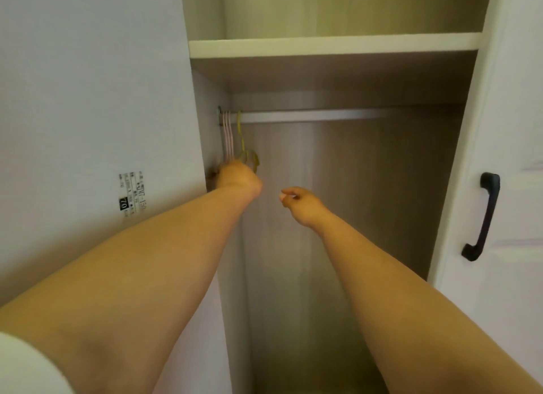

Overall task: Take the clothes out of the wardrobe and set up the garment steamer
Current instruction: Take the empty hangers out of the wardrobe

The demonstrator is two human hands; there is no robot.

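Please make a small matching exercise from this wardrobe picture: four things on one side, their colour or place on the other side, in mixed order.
Things:
1. door handle
2. hanging rail
3. left hand
4. shelf

Descriptions:
A. white board above the rail
B. at the hangers, far left of the rail
C. black, on the right door
D. silver bar, mostly bare

Pairs: 1-C, 2-D, 3-B, 4-A

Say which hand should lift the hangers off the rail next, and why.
Left. The left hand is already at the hangers at the rail's left end, seemingly gripping them; the right hand hangs apart, holding nothing.
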